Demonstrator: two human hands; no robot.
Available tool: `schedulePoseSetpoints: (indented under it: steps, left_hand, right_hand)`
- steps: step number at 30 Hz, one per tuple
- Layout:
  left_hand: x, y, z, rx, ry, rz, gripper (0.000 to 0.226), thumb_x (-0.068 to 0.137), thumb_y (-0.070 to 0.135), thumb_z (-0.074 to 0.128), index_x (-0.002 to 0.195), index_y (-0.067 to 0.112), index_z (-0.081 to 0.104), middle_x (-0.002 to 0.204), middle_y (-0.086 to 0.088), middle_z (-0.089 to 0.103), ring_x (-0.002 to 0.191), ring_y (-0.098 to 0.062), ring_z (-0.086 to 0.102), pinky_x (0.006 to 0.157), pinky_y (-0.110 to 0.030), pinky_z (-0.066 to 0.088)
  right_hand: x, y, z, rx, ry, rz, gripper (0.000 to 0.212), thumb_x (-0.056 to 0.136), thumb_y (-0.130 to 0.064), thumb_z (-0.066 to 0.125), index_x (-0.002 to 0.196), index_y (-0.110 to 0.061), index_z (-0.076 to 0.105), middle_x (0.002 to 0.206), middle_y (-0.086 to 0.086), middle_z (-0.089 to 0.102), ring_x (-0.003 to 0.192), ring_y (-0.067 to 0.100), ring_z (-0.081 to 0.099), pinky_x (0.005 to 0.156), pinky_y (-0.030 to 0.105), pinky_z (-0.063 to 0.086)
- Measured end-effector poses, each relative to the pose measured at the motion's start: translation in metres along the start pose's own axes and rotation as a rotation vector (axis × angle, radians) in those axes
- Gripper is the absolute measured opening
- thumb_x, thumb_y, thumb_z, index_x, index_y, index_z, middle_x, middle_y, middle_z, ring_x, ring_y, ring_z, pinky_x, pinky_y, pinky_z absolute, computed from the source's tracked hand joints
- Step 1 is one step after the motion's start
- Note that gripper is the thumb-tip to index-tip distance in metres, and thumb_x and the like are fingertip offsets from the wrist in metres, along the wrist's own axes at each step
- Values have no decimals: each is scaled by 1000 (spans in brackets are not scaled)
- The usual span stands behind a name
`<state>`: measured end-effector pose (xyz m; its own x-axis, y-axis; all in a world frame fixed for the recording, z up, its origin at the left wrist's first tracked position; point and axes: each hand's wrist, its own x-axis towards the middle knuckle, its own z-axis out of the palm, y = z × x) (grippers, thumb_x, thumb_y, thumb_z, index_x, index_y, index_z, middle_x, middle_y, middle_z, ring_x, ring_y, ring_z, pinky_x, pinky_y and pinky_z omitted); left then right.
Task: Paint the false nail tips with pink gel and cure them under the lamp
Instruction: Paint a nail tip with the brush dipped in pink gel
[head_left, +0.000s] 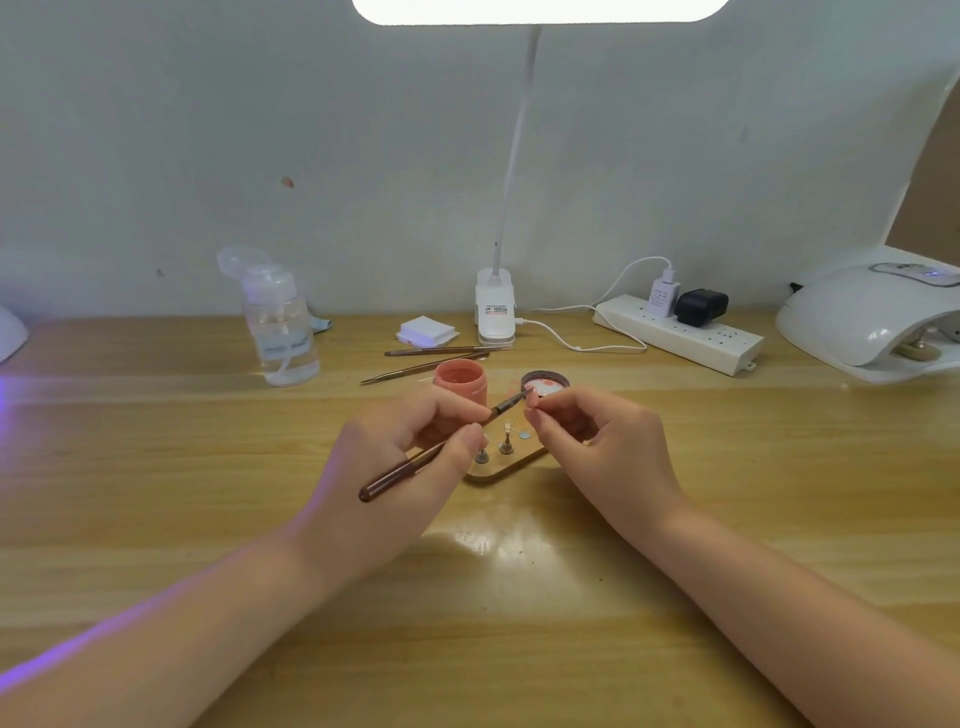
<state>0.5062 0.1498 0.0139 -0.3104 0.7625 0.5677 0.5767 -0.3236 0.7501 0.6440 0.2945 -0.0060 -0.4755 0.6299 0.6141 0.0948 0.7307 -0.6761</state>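
An open pink gel jar (460, 382) stands behind the left hand (410, 467), its lid (545, 383) beside it, smeared pink inside. The left hand grips a brush (441, 449); the right hand (597, 441) pinches a nail tip (531, 402) at its bristles, above a holder base (506, 462) on the worktop (156, 467). The curing lamp (872, 322) sits far right, a clear bottle (280, 322) back left.
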Motion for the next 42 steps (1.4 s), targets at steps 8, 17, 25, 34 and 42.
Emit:
schedulePoseSetpoints:
  steps: [8, 17, 25, 34, 42]
  left_hand:
    - [-1, 0, 1, 31, 37, 68, 11, 88, 18, 67, 97, 24, 69, 92, 9, 73, 89, -5, 69, 74, -14, 51]
    - [-5, -1, 1, 46, -9, 45, 13, 86, 30, 62, 95, 24, 69, 85, 8, 72, 84, -14, 68, 73, -18, 50]
    - [-5, -1, 2, 84, -30, 46, 11, 85, 29, 62, 91, 25, 70, 82, 10, 70, 81, -13, 65, 72, -16, 48]
    - [-4, 0, 4, 160, -29, 86, 15, 85, 15, 65, 96, 23, 72, 86, 13, 69, 84, -9, 64, 75, -13, 47]
    - [-4, 3, 5, 169, 0, 85, 18, 86, 18, 65, 101, 22, 73, 91, 16, 70, 89, -7, 65, 77, -18, 48]
  right_hand:
    - [0, -1, -1, 14, 8, 7, 6, 83, -12, 73, 86, -17, 75, 71, -7, 70, 66, -1, 62, 63, 10, 46]
    - [2, 3, -2, -19, 21, 87, 6, 84, -14, 72, 89, -14, 75, 74, -7, 70, 69, 1, 63, 66, 16, 50]
    - [0, 1, -1, -34, 19, 50, 5, 83, -12, 73, 86, -15, 75, 72, -11, 68, 69, -2, 62, 64, 8, 44]
    - [0, 2, -1, -53, 17, 27, 4, 82, -11, 74, 85, -14, 75, 71, -10, 68, 70, -2, 62, 63, 8, 44]
    - [0, 1, -1, -84, 1, 7, 4, 82, -12, 74, 86, -12, 75, 72, -6, 69, 72, 4, 62, 63, 13, 46]
